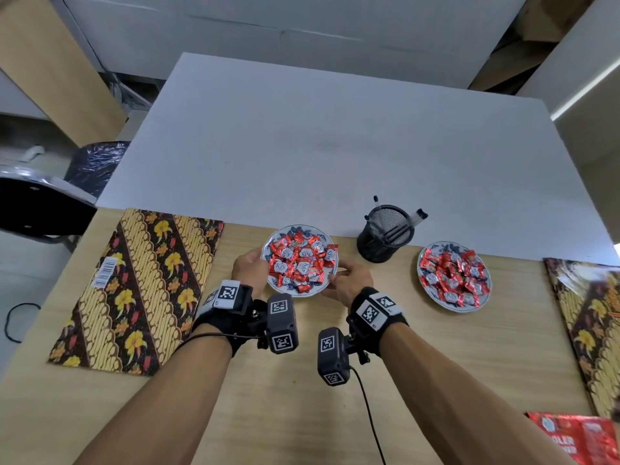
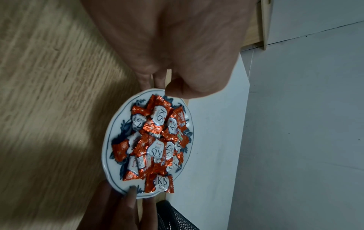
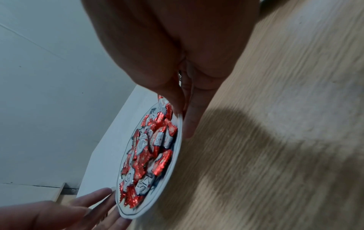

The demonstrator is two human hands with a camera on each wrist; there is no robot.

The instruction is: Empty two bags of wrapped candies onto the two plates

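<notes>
A blue-and-white plate [image 1: 280, 286] heaped with red-and-silver wrapped candies [image 1: 300, 260] sits at the middle of the wooden desk. My left hand [image 1: 258, 263] grips its left rim and my right hand [image 1: 339, 278] its right rim. In the left wrist view the left hand [image 2: 163, 88] has its thumb on top of the plate [image 2: 107, 147] and fingers beneath. The right wrist view shows the right hand [image 3: 183, 118] pinching the plate [image 3: 138, 213] the same way. A second plate [image 1: 451, 307], also piled with candies [image 1: 453, 276], stands to the right. A red bag [image 1: 577, 437] lies flat at the bottom right.
A black mesh pen holder [image 1: 385, 234] with pens stands between the two plates. Batik-patterned mats lie at the left [image 1: 141, 290] and right [image 1: 590, 330] of the desk. A white board [image 1: 335, 146] covers the far half. A black chair [image 1: 40, 203] is off to the left.
</notes>
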